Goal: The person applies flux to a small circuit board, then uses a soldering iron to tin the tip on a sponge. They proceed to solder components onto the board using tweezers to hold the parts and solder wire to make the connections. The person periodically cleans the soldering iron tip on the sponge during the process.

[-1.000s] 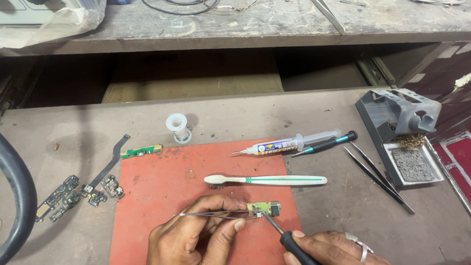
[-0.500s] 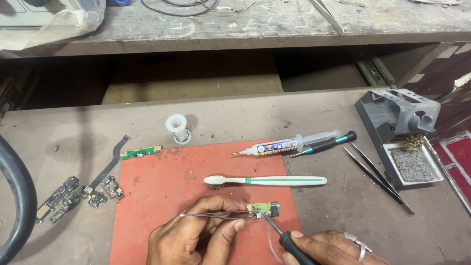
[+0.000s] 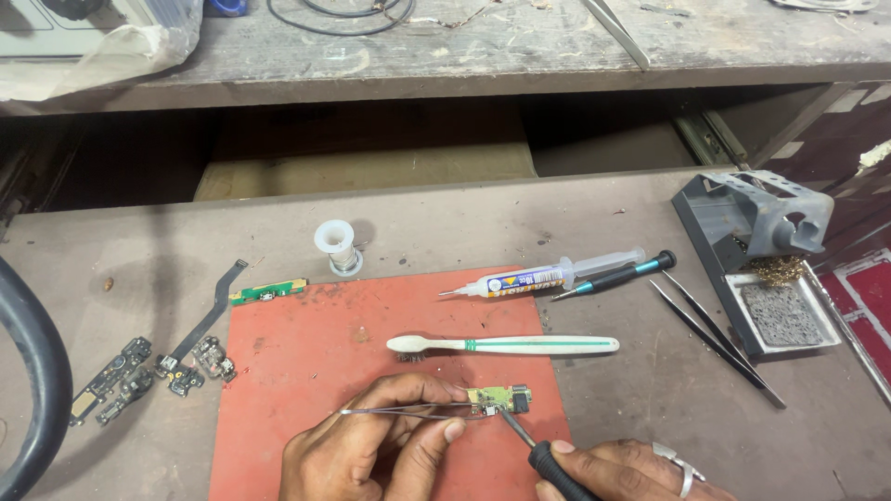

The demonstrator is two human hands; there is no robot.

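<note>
We pinch the tweezers (image 3: 408,411) in our left hand (image 3: 371,450) to pin the small circuit board (image 3: 501,400) on the near red mat (image 3: 306,371), while our right hand (image 3: 622,468), fingers wrapped round the soldering iron (image 3: 538,450), should touch lightly.

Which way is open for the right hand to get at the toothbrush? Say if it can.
Probably yes. The toothbrush lies on the red mat just beyond the right hand, with nothing between them. But that hand holds a soldering iron at the small circuit board, so it is occupied.
</note>
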